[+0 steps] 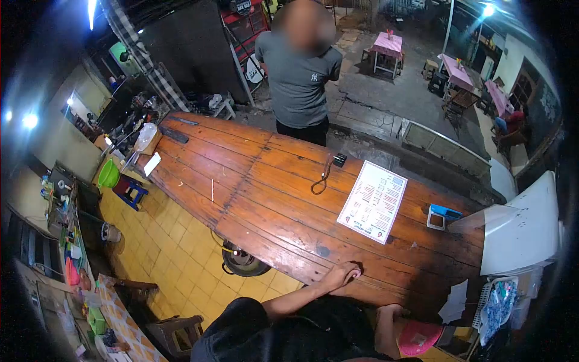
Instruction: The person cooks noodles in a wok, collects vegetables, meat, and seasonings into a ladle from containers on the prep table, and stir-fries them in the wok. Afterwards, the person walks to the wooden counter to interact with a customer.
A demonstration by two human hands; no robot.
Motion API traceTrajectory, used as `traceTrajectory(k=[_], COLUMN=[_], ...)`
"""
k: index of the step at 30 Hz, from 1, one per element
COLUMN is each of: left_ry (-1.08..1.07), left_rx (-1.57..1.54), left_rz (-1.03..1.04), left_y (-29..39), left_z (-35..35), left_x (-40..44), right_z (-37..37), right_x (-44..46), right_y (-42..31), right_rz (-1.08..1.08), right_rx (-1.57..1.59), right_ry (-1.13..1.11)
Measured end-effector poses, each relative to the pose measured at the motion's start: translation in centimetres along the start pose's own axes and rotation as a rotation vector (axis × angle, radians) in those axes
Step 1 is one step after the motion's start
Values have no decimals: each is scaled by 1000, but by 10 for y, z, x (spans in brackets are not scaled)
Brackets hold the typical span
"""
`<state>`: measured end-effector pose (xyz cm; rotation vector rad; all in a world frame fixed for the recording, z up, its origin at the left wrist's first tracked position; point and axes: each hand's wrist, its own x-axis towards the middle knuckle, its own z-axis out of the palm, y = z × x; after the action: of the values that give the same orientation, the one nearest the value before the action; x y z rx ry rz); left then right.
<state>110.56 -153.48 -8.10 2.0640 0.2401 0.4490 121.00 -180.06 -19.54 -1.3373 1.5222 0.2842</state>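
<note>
My left hand (341,277) rests on the wooden counter (289,226) near its front edge. Its fingers are curled closed around something small and pinkish, too small to name. My right hand (392,310) is low at the counter's near edge, close to a pink-red round item (419,336); its fingers are hidden. Beyond my left hand lies a printed menu sheet (373,202) with a patterned border. A black item with a looped cord (319,184) lies left of the sheet, and a blue-and-white item (444,216) lies to its right.
A person in a grey shirt (301,84) stands across the counter. Loose papers (454,301) and a spiral notebook (484,303) lie at the right. A green basin (109,175), a blue stool (131,196) and a gas cylinder (241,260) stand left of and below the counter.
</note>
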Motion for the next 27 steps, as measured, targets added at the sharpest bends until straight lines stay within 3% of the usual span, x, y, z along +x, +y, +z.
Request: traceTrajectory(k=[7, 13, 16, 18, 20, 25, 27], left_ry=[191, 215, 276, 299, 269, 343, 376], left_rx=[75, 155, 182, 159, 156, 89, 25], left_rz=[-182, -205, -333, -377, -511, -488, -517], left_y=[22, 34, 48, 48, 53, 53, 60], left_z=[13, 33, 33, 31, 21, 9, -2], left_x=[-72, -141, -164, -175, -181, -196, -202], right_z=[-6, 1, -1, -2, -4, -3, 0], right_x=[17, 6, -3, -11, -19, -3, -13], right_y=[6, 1, 1, 4, 4, 9, 9], right_rz=[-71, -151, -168, -248, -254, -210, -141], right_rx=[-13, 29, 72, 333, 307, 153, 150], right_ry=[-191, -412, -465, -552, -552, -599, -492])
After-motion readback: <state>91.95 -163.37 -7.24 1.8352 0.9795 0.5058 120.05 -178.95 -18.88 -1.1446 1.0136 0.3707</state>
